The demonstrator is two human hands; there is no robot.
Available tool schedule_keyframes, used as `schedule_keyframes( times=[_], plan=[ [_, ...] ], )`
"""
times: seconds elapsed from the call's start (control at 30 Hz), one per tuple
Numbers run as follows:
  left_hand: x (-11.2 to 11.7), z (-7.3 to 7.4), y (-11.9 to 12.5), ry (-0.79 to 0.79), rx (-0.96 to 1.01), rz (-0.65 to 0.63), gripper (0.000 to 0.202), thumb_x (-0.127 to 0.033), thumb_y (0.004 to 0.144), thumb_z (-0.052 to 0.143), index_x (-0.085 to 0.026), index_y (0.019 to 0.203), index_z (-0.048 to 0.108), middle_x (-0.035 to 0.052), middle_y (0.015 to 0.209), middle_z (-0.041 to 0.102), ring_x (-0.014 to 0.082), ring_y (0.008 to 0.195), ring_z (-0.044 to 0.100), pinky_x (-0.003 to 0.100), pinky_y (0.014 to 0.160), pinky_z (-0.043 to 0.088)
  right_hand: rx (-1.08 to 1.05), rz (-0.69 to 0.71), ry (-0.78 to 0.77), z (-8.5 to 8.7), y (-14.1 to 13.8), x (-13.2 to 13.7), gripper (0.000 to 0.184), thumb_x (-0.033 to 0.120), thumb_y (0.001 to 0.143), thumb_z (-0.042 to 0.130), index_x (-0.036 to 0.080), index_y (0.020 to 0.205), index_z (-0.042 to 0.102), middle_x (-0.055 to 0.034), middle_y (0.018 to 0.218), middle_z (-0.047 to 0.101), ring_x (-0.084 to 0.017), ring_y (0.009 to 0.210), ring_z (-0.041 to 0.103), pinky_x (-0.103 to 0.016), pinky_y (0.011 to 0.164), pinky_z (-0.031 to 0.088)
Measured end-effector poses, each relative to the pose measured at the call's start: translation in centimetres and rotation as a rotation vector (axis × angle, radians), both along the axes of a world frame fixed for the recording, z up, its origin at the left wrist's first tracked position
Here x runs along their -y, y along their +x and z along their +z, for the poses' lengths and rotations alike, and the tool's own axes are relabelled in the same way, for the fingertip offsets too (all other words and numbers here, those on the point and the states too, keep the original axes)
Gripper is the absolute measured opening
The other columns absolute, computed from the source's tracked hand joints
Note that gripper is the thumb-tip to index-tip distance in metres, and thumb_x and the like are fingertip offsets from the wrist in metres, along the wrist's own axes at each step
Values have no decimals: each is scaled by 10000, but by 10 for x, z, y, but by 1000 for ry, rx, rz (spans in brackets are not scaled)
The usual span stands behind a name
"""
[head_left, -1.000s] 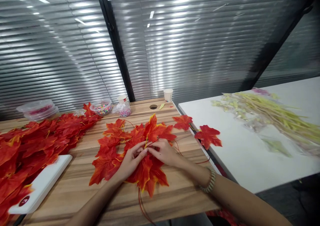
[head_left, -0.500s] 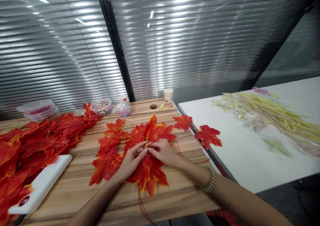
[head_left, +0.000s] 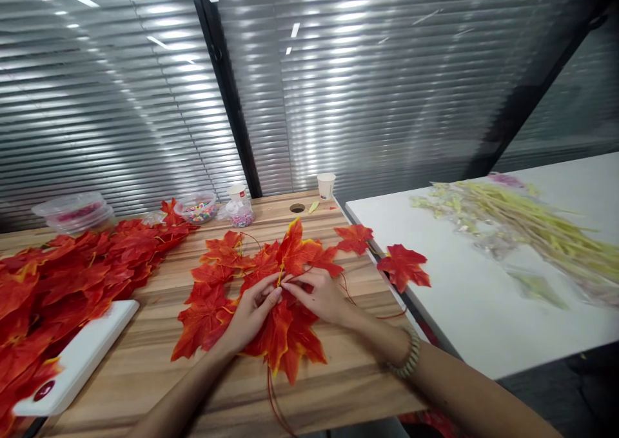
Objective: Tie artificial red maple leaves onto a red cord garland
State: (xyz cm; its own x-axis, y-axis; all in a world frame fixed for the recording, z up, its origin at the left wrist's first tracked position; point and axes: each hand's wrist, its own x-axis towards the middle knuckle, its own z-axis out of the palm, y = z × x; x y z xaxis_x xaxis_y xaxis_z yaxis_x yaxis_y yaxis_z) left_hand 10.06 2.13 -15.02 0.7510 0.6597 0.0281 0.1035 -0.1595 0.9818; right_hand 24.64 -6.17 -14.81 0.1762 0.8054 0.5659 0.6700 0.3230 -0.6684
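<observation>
Red artificial maple leaves with yellow edges form a leaf garland [head_left: 206,318] on the wooden table, joined by thin red cord [head_left: 273,399]. Over its middle, my left hand [head_left: 254,309] pinches a yellow leaf stem [head_left: 280,275], thumb and forefinger together. My right hand [head_left: 316,296] meets it from the right, its fingertips closed at the same stem and cord. Just what each fingertip grips is partly hidden. One upright maple leaf [head_left: 294,248] stands above the fingers, and larger leaves hang below them. Two more leaves [head_left: 403,267] lie to the right, across the table edge.
A heap of red leaves [head_left: 87,264] covers the left side, beside a white power strip-like block [head_left: 91,348]. Bead tubs [head_left: 197,209] and paper cups [head_left: 326,185] stand at the back. Yellow stems in plastic [head_left: 527,225] lie on the white table [head_left: 464,315].
Both hands stay at the yellow stem, with only a slight shift of the fingertips to the left and down. The leaves around them lie nearly as before.
</observation>
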Motion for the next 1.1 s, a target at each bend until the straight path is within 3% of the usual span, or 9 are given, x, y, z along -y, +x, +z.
schedule_keyframes(
  times=[0.63, 0.77, 0.9, 1.0, 1.1],
  plan=[
    [2, 1, -3, 75, 38, 31, 441, -337, 774, 537, -130, 1163, 517, -9, 653, 565, 111, 630, 506, 219, 640, 432, -28, 18, 93, -2, -3, 0, 125, 191, 798, 540, 163, 813, 660, -24, 770, 686, -134, 703, 612, -231, 694, 451],
    [3, 1, -2, 61, 40, 17, 419, -344, 778, 527, -146, 1147, 535, 44, 826, 638, 153, 768, 558, 262, 726, 453, -36, 6, 103, -2, -3, 0, 126, 196, 794, 543, 161, 798, 663, -28, 744, 683, -133, 676, 611, -229, 675, 465],
    [6, 7, -2, 33, 55, -3, 388, -331, 786, 519, -171, 1139, 541, 72, 1048, 620, 187, 932, 552, 287, 819, 439, -65, 38, 117, 0, -3, 0, 129, 180, 793, 537, 158, 773, 663, -39, 769, 681, -138, 714, 617, -238, 705, 473],
    [7, 12, -2, 2, 58, -25, 396, -315, 786, 524, -174, 1156, 524, 70, 1058, 612, 182, 939, 549, 269, 812, 437, -85, 52, 128, 1, -3, 0, 120, 162, 785, 544, 151, 792, 663, -45, 788, 682, -140, 742, 621, -240, 731, 473],
    [7, 12, -3, -10, 46, -29, 418, -320, 783, 529, -164, 1171, 509, 54, 920, 639, 163, 834, 564, 246, 746, 446, -94, 62, 126, 2, -3, -1, 123, 148, 785, 541, 146, 795, 663, -49, 791, 679, -138, 747, 619, -236, 732, 474]
  ],
)
